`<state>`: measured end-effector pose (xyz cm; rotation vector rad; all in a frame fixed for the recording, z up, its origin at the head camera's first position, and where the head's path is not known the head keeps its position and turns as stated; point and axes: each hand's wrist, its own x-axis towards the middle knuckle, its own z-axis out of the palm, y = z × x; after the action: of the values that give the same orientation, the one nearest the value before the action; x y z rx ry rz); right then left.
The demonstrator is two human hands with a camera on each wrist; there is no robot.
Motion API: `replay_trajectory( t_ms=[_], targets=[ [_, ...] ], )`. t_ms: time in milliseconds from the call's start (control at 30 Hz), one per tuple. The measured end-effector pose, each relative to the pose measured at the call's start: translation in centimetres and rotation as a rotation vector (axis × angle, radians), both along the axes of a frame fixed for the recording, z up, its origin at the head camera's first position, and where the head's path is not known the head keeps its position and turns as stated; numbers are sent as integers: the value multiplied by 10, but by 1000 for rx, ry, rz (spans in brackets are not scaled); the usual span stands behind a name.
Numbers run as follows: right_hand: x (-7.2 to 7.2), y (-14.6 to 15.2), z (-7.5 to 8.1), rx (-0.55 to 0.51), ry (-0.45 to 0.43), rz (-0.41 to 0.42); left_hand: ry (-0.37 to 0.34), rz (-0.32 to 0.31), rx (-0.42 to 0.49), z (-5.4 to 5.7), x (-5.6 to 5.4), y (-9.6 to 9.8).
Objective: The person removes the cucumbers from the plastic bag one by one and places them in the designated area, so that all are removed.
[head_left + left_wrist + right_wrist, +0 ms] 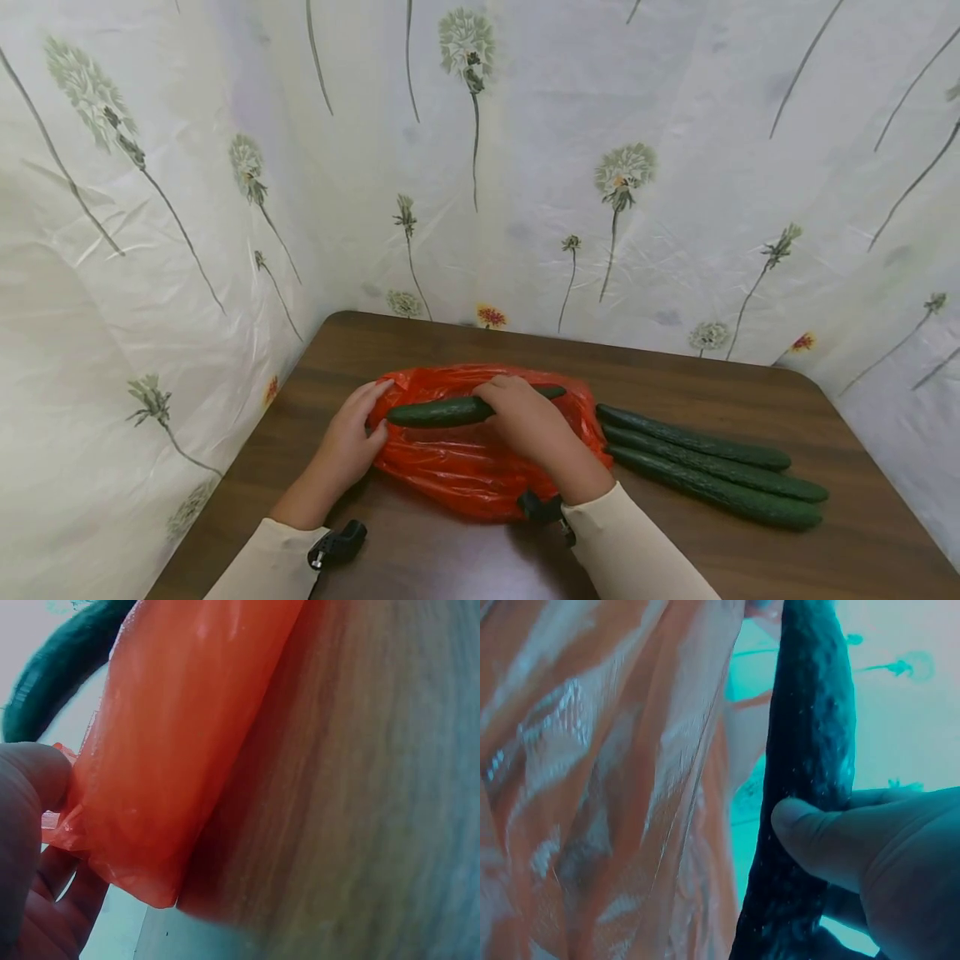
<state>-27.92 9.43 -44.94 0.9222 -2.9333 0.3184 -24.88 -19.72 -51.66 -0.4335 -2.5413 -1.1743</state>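
A dark green cucumber (438,412) lies sideways above a red plastic bag (480,475), its left end near the bag's left edge. My right hand (528,421) grips it from above; in the right wrist view the thumb presses on the bumpy skin of the cucumber (810,712). At the bag's left side, my left hand (348,437) pinches the rim between thumb and fingers, which the left wrist view shows on the thin red film of the bag (165,750). The bag's inside is mostly hidden in the head view.
Three more cucumbers (720,475) lie side by side on the brown wooden table (420,550), right of the bag. A flower-printed sheet (525,167) hangs behind the table and along its left. Both wrists carry black camera mounts (337,543).
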Motion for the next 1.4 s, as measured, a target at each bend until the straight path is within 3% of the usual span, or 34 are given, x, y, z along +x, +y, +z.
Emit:
replay_trajectory(
  t_ms=[133,367,500,1400],
  targets=[
    [9,-1,4,-26,25,18,-9,-2,-7,-1,0,-1],
    [25,8,10,-32,230,6,-14,0,-23,-1,2,-1],
    [32,21,14,-41,303,-18,1,5,-17,-2,2,0],
    [56,121,-12,-22,401,-257,-16,19,-32,-2,1,2]
  ],
)
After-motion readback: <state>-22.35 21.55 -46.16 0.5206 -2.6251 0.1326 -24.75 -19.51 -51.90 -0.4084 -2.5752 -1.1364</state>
